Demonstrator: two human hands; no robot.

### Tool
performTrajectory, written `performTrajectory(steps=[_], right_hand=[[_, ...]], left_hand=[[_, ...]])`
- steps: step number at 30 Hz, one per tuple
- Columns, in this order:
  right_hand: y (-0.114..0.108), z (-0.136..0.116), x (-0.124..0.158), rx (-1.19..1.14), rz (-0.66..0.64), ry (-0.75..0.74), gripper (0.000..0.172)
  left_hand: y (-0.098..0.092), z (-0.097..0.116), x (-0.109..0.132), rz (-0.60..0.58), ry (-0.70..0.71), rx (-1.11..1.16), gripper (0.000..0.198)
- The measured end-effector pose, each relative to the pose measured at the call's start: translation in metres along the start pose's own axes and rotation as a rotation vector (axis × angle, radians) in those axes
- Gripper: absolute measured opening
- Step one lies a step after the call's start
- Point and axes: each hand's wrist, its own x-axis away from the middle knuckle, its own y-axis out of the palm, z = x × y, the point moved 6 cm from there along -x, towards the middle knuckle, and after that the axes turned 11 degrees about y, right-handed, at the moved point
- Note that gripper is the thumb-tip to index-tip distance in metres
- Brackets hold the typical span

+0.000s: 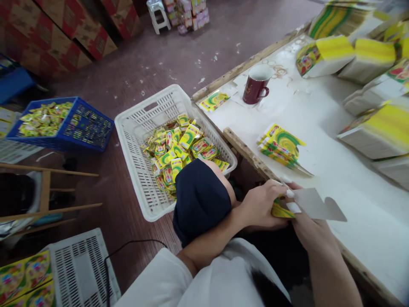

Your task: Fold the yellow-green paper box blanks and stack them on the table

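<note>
My left hand (260,204) and my right hand (308,224) meet at the near edge of the white table (335,170), both pinched on one flat yellow-and-green carton blank (315,205) whose grey underside faces up. A small pile of the same printed blanks (281,147) lies on the table just beyond my hands. To my left on the floor, a white plastic basket (137,128) holds several folded yellow cartons (179,149). My knee in dark cloth (200,198) sits between the basket and my left arm.
A dark red mug (255,87) stands near the table's far edge, with one blank (214,101) beside it. Tall stacks of blanks (377,128) fill the table's right side. A blue crate of cartons (79,123), another white basket (79,268), a wooden stool frame and cardboard boxes stand around.
</note>
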Motion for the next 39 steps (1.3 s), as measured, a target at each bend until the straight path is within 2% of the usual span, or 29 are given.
performTrajectory(steps=[3, 5, 7, 9, 11, 13, 14, 18, 25, 28, 30, 33, 34, 36, 37, 39], right_hand=[[-0.001, -0.005, 0.004, 0.133, -0.013, -0.075, 0.06], [0.002, -0.013, 0.01, 0.287, -0.024, -0.189, 0.06], [0.006, -0.021, 0.015, 0.416, -0.041, -0.296, 0.055], [0.006, -0.029, 0.017, 0.483, -0.02, -0.367, 0.053], [-0.004, -0.035, 0.013, 0.492, 0.084, -0.368, 0.056], [-0.015, -0.039, 0.01, 0.493, 0.161, -0.362, 0.058], [-0.019, -0.04, 0.009, 0.504, 0.164, -0.361, 0.058], [-0.027, -0.039, 0.007, 0.583, 0.022, -0.339, 0.052], [-0.041, -0.055, 0.006, 0.599, -0.255, -0.359, 0.027], [-0.035, -0.058, 0.003, 0.572, -0.248, -0.323, 0.023], [-0.03, -0.056, 0.001, 0.521, -0.183, -0.313, 0.031], [-0.028, -0.051, 0.0, 0.355, -0.159, -0.297, 0.063], [-0.03, -0.049, -0.001, 0.286, -0.156, -0.287, 0.072], [-0.039, -0.045, -0.006, 0.184, -0.118, -0.271, 0.076], [-0.044, -0.043, -0.009, 0.182, -0.062, -0.269, 0.072], [-0.05, -0.037, -0.019, 0.254, 0.054, -0.249, 0.062]], left_hand=[[0.001, -0.007, 0.003, -0.048, -0.112, -0.002, 0.071], [0.002, -0.013, 0.006, -0.079, -0.203, 0.001, 0.077], [0.001, -0.015, 0.007, -0.047, -0.199, -0.014, 0.085], [-0.004, -0.012, 0.004, 0.04, -0.115, -0.058, 0.088], [-0.011, -0.008, 0.001, 0.116, -0.061, -0.134, 0.08], [-0.016, -0.006, -0.002, 0.132, -0.09, -0.17, 0.059], [-0.02, -0.004, -0.003, 0.158, -0.099, -0.154, 0.054], [-0.029, 0.008, -0.004, 0.213, -0.072, -0.111, 0.052], [-0.026, 0.009, -0.003, 0.131, -0.076, -0.142, 0.058], [-0.025, 0.005, -0.004, 0.138, -0.081, -0.132, 0.057], [-0.024, 0.003, -0.006, 0.167, -0.111, -0.118, 0.056], [-0.025, 0.01, -0.007, 0.194, -0.168, -0.042, 0.059], [-0.029, 0.016, -0.007, 0.21, -0.175, -0.01, 0.06], [-0.051, 0.035, -0.005, 0.29, -0.142, 0.017, 0.064], [-0.069, 0.047, -0.003, 0.35, -0.099, -0.003, 0.067], [-0.12, 0.073, 0.002, 0.497, 0.027, -0.119, 0.072]])
